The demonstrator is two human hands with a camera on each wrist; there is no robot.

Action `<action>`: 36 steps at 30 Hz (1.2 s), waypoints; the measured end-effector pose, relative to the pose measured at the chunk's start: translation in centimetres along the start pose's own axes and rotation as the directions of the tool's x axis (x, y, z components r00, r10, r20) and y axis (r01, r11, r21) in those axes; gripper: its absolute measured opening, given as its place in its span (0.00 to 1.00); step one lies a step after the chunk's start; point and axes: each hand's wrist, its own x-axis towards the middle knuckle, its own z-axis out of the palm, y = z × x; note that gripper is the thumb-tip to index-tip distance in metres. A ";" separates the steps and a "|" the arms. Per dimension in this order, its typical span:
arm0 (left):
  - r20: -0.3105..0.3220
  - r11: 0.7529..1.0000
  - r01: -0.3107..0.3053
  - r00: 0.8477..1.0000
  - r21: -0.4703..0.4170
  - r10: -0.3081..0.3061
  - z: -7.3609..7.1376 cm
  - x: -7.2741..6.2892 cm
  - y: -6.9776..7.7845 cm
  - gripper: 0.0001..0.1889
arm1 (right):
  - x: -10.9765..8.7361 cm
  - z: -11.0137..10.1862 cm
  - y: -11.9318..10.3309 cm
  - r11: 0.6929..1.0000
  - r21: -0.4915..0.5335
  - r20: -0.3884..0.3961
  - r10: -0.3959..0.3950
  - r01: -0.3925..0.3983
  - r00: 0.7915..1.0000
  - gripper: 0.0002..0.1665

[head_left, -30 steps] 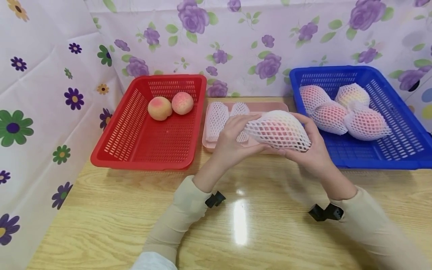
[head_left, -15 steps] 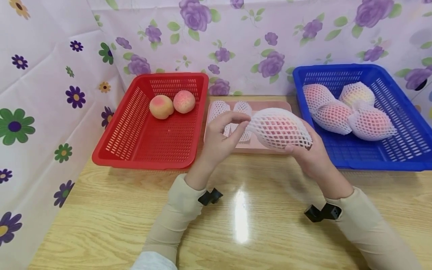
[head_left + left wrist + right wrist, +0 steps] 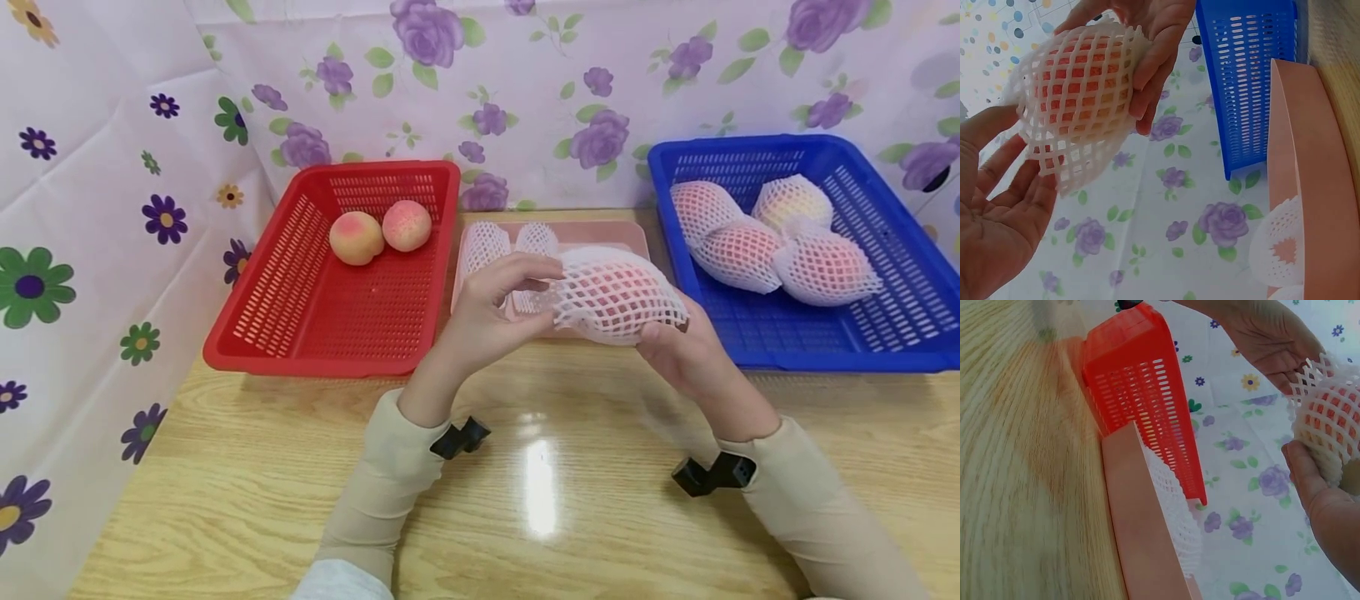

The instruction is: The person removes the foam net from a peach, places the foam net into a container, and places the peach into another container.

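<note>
A pink-and-yellow peach [image 3: 622,292] sits inside a white foam net sleeve [image 3: 1082,87], held up in front of the pink tray [image 3: 603,232]. My right hand [image 3: 693,354] grips the covered peach from the right, its thumb on the mesh. At the sleeve's left end, my left hand [image 3: 495,308] holds the mesh edge between curved fingers and thumb. In the right wrist view the sleeve's end flares beyond the peach [image 3: 1332,419] towards the left fingers. Spare foam net sleeves [image 3: 486,243] lie in the tray, partly hidden behind my left hand.
On the left stands a red basket [image 3: 322,312] with two bare peaches [image 3: 356,238]. A blue basket [image 3: 847,362] on the right contains several net-covered peaches [image 3: 825,267]. Behind them hangs a flowered cloth [image 3: 540,150]; everything stands on a wooden table [image 3: 570,500].
My left hand moved from around the covered peach to pinch the sleeve's left tip, then spread wider at that end, which now looks more open. My right hand kept its grip.
</note>
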 end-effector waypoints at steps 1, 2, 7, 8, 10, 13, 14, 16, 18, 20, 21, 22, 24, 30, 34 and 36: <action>0.016 1.000 0.021 1.000 -0.009 -0.021 0.0 0.0 0.1 0.18 | 0.0 0.0 0.0 1.000 0.007 0.003 0.002 -0.002 1.000 0.24; 0.032 0.999 0.046 0.998 -0.017 -0.045 0.0 0.0 0.3 0.20 | 0.0 0.0 0.1 1.000 0.021 0.006 0.000 0.000 1.000 0.24; 0.090 0.982 0.187 0.978 -0.001 -0.186 0.1 -0.1 0.7 0.30 | -0.2 -0.1 0.3 0.998 0.056 -0.014 0.002 -0.001 1.000 0.22; 0.095 0.977 0.213 0.973 0.004 -0.212 0.2 -0.1 0.8 0.31 | -0.3 0.0 0.4 0.998 0.063 -0.030 0.004 -0.002 1.000 0.22; 0.101 0.966 0.259 0.961 0.008 -0.258 0.3 0.0 0.9 0.34 | -0.4 0.0 0.5 0.998 0.066 -0.069 0.014 -0.009 0.998 0.21; 0.099 0.952 0.305 0.948 0.006 -0.304 0.4 0.0 1.1 0.36 | -0.6 0.2 0.6 0.998 0.068 -0.115 0.027 -0.019 0.993 0.20; 0.098 0.949 0.315 0.944 0.006 -0.314 0.4 0.0 1.2 0.36 | -0.6 0.2 0.7 0.998 0.061 -0.121 0.030 -0.023 0.992 0.19; 0.096 0.944 0.330 0.939 0.008 -0.329 0.5 0.0 1.2 0.37 | -0.6 0.3 0.8 0.998 0.051 -0.131 0.034 -0.027 0.991 0.19; 0.095 0.940 0.340 0.936 0.010 -0.339 0.5 -0.1 1.1 0.38 | -0.5 0.4 0.8 0.998 0.046 -0.141 0.039 -0.032 0.989 0.19; 0.098 0.937 0.351 0.932 0.010 -0.350 0.5 -0.1 1.2 0.39 | -0.5 0.5 0.9 0.998 0.044 -0.149 0.044 -0.038 0.988 0.20; 0.099 0.934 0.356 0.930 0.005 -0.355 0.5 -0.1 1.2 0.39 | -0.4 0.5 0.9 0.998 0.046 -0.154 0.046 -0.040 0.987 0.20; 0.102 0.933 0.359 0.928 0.001 -0.358 0.5 -0.1 1.2 0.39 | -0.4 0.5 0.9 0.998 0.044 -0.157 0.049 -0.042 0.986 0.20; 0.106 0.931 0.364 0.927 -0.013 -0.361 0.5 -0.1 1.2 0.40 | -0.3 0.5 0.9 0.998 0.046 -0.166 0.049 -0.042 0.985 0.20; 0.116 0.929 0.370 0.924 -0.030 -0.364 0.8 -0.1 1.0 0.41 | -0.1 0.5 1.0 0.997 0.078 -0.229 0.044 -0.027 0.972 0.15; 0.118 0.917 0.399 0.911 -0.021 -0.394 1.2 -0.1 0.8 0.42 | -0.1 0.7 1.1 0.998 0.060 -0.292 0.033 -0.016 0.956 0.16; 0.112 0.909 0.416 0.905 -0.024 -0.411 1.3 -0.1 0.7 0.42 | 0.0 0.8 1.1 0.999 0.037 -0.329 0.030 -0.018 0.944 0.16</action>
